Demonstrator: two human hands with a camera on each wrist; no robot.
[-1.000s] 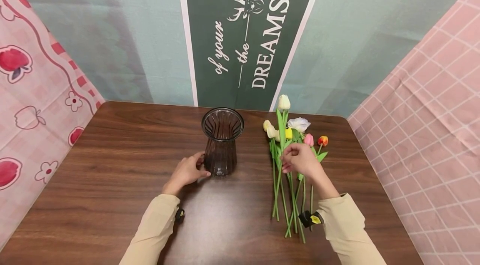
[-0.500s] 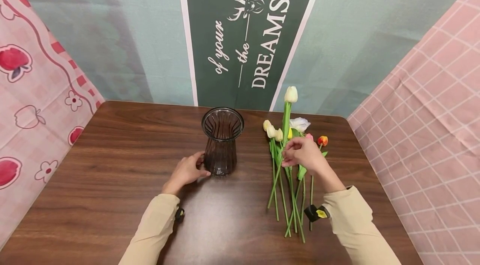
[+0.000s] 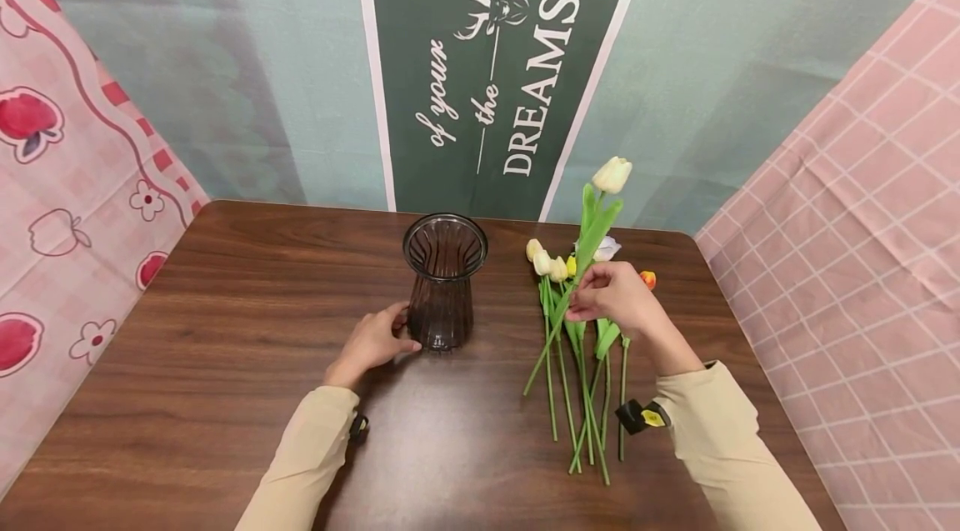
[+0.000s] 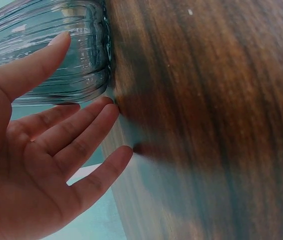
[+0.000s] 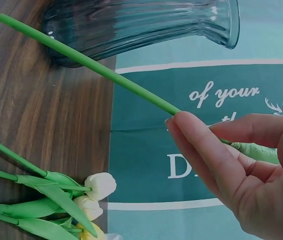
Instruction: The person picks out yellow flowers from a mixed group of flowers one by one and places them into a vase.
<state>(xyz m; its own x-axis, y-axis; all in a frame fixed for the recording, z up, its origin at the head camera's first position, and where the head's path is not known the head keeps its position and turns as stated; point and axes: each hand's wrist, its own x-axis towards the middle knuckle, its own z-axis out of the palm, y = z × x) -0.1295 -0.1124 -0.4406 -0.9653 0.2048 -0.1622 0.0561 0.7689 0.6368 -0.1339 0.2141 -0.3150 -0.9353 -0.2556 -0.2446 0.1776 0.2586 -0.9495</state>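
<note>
Over the right side of the wooden table (image 3: 450, 439), the right hand (image 3: 613, 298) pinches a white tulip (image 3: 612, 175) by its stem, above the other flowers (image 3: 607, 341); left of them stands a glass vase (image 3: 442, 310), the left hand (image 3: 373, 341) beside its base with fingers loosely spread

Your head view is bright and evenly lit, with pale, soft-edged glare on the dark brown wood-grain table (image 3: 427, 452) at bottom centre. At the right edge, the pink white-gridded cloth (image 3: 862, 264) splays outward, as through a wide lens. Your left wrist view is dimmer and cooler; shadows from your left hand (image 4: 46, 160) fall mid-frame, and the wood softens into blur toward the right. In your right wrist view, the smoky ribbed glass vase (image 5: 141, 27) catches white highlights at the top.
</note>
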